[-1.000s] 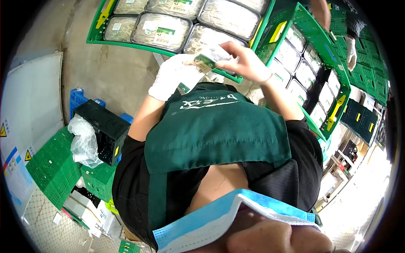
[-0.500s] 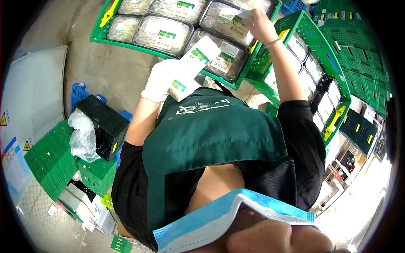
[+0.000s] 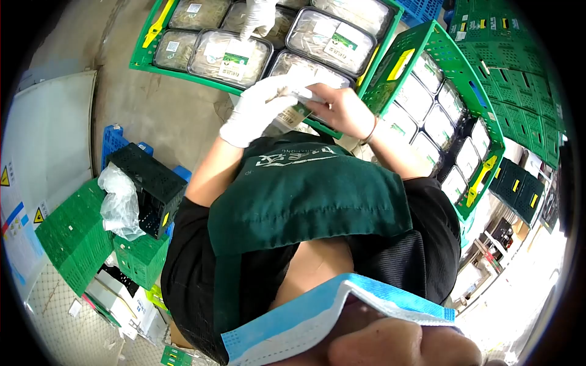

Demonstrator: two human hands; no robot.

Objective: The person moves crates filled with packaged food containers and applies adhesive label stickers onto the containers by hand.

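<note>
My left hand (image 3: 259, 110), in a white glove, is closed on a strip of printed labels (image 3: 292, 116) with green and tan print, partly hidden by my fingers. My bare right hand (image 3: 345, 110) meets it in front of the apron, thumb and fingers pinched at the strip's upper end; what exactly lies between these fingertips is too small to make out. Just beyond are black trays with clear film in a green crate (image 3: 201, 74). One labelled tray (image 3: 317, 39) lies at the upper right, another labelled tray (image 3: 210, 55) left of centre. A nearer tray (image 3: 305, 66) is partly behind my hands.
Another person's white-gloved hand (image 3: 259, 18) reaches over the crate from the far side. At right stands a second green crate (image 3: 397, 67) of packed trays, with stacked green crates (image 3: 519, 91) behind. A black crate (image 3: 146, 177) and a plastic bag (image 3: 119, 198) are at left.
My right hand has come back from the upper-right tray to the label strip in my left hand. That tray's label now shows uncovered. Another person's gloved hand has entered at the top.
</note>
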